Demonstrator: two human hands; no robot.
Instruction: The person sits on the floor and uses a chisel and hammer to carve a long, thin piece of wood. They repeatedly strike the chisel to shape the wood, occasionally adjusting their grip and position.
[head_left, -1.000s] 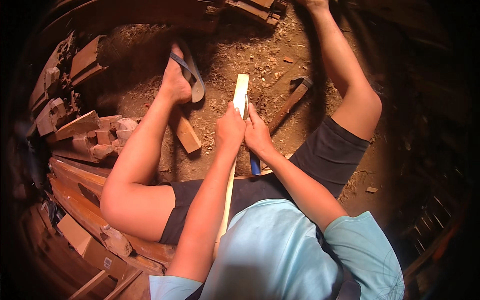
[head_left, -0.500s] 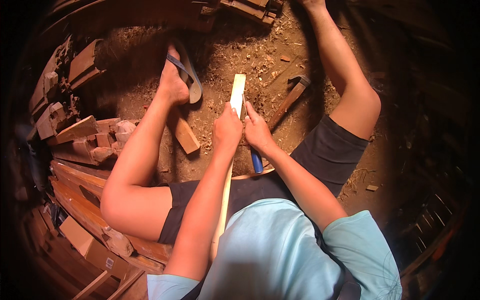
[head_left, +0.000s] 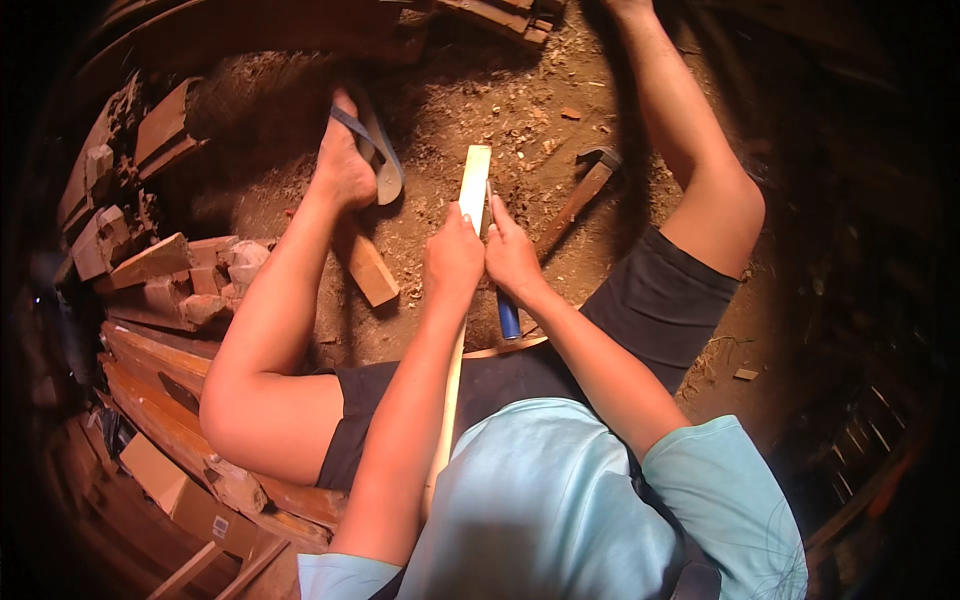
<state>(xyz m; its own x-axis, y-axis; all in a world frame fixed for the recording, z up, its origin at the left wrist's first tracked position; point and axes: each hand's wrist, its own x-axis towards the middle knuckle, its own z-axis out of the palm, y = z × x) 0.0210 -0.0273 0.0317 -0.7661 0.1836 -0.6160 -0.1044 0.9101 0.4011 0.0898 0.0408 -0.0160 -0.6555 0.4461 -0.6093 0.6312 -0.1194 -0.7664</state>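
Note:
My left hand [head_left: 453,257] is closed around a long, pale wooden strip [head_left: 476,178]. The strip's far end sticks out beyond my fingers, and its near part runs back under my left forearm to my body. My right hand [head_left: 513,258] grips what looks like a chisel [head_left: 510,320], its blue handle showing below the palm. The narrow blade points away from me along the strip's right side, with my index finger stretched along it. The two hands are close together. Whether the blade touches the wood is hard to make out.
A hammer [head_left: 578,207] with a wooden handle lies on the shaving-strewn dirt floor [head_left: 440,120] to the right. A wood block [head_left: 370,270] lies near my left foot in a flip-flop [head_left: 385,165]. Lumber offcuts [head_left: 150,265] and a cardboard box [head_left: 205,515] crowd the left side.
My right hand and the chisel have shifted slightly left and away from me, closer to the strip. My left hand keeps its hold on the strip in nearly the same place.

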